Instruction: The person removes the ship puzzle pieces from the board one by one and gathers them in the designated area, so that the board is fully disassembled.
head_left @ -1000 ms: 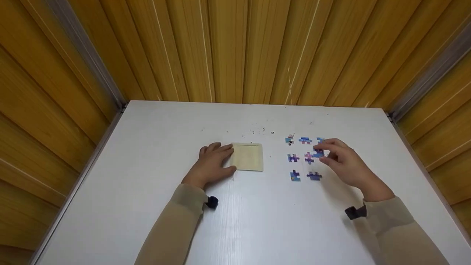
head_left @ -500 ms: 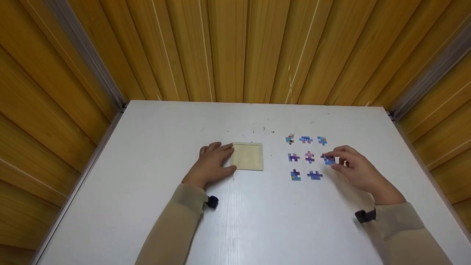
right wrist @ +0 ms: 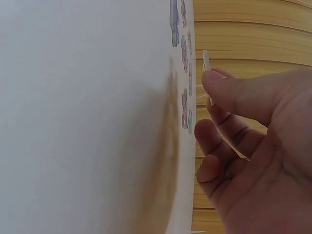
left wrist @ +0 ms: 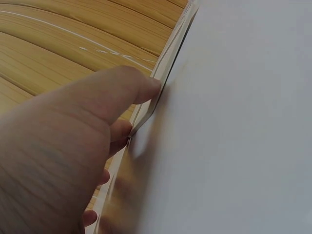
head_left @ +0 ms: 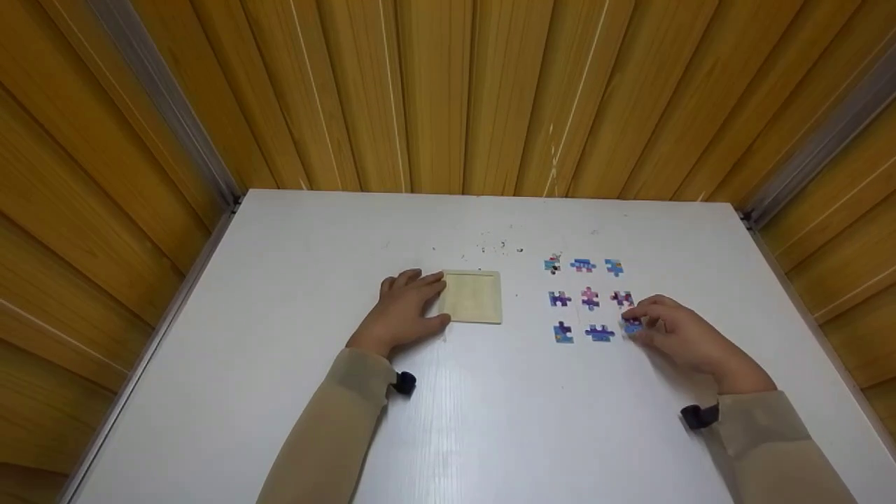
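Observation:
My left hand (head_left: 402, 311) lies beside a small square wooden tray (head_left: 472, 297), thumb and fingertips against its left edge. The left wrist view shows the thumb (left wrist: 146, 90) at the tray's edge (left wrist: 173, 56). A blue and purple jigsaw piece (head_left: 632, 325) is pinched between thumb and forefinger of my right hand (head_left: 682, 336). Seen edge-on in the right wrist view, that piece (right wrist: 206, 61) is a thin pale slab, held clear of the tabletop. Right at its far side lies a pink and purple jigsaw piece (head_left: 621, 299).
Several loose jigsaw pieces (head_left: 590, 298) lie in rows on the white table (head_left: 504, 420), right of the tray. Small dark marks (head_left: 502, 244) dot the tabletop behind the tray. Wood-patterned panels (head_left: 434, 98) rise at the back and sides.
My right hand has moved right and toward me with its piece, from the far rows to the near right corner of the layout. The left hand and tray have stayed put.

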The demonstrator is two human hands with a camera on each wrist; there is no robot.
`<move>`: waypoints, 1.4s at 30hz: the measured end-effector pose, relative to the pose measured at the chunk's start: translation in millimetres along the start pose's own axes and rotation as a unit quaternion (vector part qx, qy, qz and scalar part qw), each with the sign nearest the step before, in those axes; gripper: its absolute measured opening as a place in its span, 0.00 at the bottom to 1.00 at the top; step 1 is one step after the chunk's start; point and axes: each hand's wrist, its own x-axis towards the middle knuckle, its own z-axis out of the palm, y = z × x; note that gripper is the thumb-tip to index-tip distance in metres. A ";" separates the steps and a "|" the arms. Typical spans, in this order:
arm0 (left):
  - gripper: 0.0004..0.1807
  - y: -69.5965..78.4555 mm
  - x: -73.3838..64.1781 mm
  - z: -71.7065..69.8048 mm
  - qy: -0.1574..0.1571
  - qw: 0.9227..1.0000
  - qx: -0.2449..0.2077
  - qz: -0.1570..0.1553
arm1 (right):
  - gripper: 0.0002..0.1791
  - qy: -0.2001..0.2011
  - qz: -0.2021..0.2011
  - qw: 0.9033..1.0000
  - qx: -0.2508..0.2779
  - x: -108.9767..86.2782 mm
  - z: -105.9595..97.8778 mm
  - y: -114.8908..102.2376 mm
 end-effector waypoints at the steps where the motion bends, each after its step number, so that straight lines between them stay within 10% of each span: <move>1: 0.41 0.0 0.0 -0.2 0.000 1.000 0.000 0.000 | 0.18 -0.002 -0.003 1.000 -0.002 -0.1 1.2 0.9; 42: 0.41 -0.9 -4.7 3.3 0.002 1.000 0.001 0.010 | 0.21 -0.001 0.038 0.999 0.005 -9.1 14.5 -2.2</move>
